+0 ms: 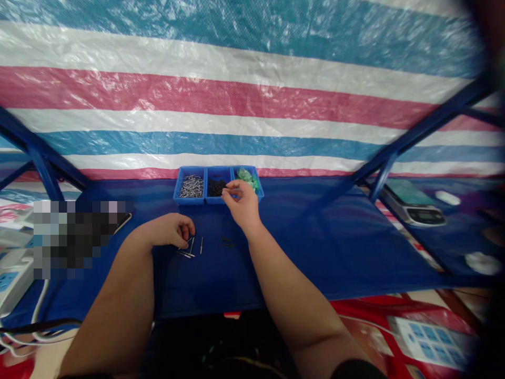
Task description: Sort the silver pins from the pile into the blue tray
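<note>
My left hand (178, 231) is low over the table with its fingers curled in, right at a few thin silver rivet-like pins (187, 254); whether a pin is between the fingers is hidden. One more silver pin (201, 245) lies just to the right. My right hand (241, 202) reaches to the front of a blue three-part bin (190, 200), thumb and forefinger closed together beside the middle compartment. Small black pieces (215, 187) fill that compartment, and what the fingertips hold is too small to name. Several loose black pieces (227, 242) lie between my hands.
The bin's left compartment holds many silver pins (191, 186), its right one green plastic-like pieces (252, 179). Blue frame bars (430, 121) rise at both sides before a striped sheet (236, 100). A digital scale (420, 205) stands right; a power strip (16, 281) and cables lie left.
</note>
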`<state>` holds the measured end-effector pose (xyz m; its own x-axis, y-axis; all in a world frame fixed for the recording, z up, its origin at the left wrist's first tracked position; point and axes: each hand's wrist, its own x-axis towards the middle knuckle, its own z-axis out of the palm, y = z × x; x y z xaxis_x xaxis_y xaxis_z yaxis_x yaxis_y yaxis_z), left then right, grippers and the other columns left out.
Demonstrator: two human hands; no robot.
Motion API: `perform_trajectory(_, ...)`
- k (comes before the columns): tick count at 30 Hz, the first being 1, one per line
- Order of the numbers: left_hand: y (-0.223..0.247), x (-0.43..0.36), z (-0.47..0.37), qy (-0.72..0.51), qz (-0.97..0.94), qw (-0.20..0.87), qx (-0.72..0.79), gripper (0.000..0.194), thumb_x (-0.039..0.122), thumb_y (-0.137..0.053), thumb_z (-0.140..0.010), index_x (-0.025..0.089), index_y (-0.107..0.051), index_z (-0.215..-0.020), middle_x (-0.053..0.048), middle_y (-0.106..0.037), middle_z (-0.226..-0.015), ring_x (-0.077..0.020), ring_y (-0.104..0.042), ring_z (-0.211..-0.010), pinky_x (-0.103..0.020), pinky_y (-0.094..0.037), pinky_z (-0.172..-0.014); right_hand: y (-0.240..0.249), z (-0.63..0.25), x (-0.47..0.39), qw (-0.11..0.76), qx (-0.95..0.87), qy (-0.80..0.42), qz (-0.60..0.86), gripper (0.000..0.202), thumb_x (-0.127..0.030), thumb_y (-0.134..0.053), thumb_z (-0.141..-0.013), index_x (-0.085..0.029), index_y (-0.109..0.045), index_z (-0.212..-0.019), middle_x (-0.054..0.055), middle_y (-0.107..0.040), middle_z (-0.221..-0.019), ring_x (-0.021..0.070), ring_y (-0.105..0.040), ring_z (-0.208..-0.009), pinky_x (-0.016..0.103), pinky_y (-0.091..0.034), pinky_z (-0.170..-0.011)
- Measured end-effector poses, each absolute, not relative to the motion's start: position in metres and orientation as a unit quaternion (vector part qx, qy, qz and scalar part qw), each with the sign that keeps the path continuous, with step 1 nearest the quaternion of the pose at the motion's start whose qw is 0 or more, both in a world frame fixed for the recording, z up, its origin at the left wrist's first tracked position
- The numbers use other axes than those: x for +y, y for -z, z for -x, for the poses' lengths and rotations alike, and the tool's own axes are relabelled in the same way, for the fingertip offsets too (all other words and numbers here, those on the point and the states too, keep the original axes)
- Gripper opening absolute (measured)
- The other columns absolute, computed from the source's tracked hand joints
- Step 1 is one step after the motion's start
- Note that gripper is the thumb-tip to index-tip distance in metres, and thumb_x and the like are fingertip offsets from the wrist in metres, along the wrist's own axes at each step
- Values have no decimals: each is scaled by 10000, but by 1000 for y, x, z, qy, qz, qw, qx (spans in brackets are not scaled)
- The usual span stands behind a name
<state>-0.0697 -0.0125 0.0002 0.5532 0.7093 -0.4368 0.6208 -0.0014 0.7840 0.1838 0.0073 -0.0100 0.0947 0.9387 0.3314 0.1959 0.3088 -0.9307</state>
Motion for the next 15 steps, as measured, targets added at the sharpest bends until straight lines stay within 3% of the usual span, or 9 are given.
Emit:
perform_trajectory(4,1,-13,67,-43,-715,504,483,316,220,-698,-560,226,-727,-874,-4,-719,-707,-199,-668,-632,-252,-464,-568,5,-189,2,492,-648,-280,510,83,-247,-628,-847,-187,-628,-904,82,-615,-1031,173,-636,-877,252,-547,-673)
perform_trajectory(10,-9,-19,57,-41,-768,402,496,272,155,-616,-582,222,-677,-839,11,-703,-704,-183,-645,-616,-257,-429,-569,-7,-200,-3,342,-740,-279,507,48,-217,-621,-867,-181,-645,-888,8,-642,-772,141,-577,-703,252,-444,-673)
perform_trajectory(15,-24,-21,46,-194,-799,306,481,106,210,-602,-717,210,-656,-808,11,-641,-704,-157,-583,-652,-258,-428,-628,-13,-203,-13,161,-791,-300,508,150,-299,-790,-786,-201,-705,-860,2,-677,-747,138,-582,-656,247,-365,-604)
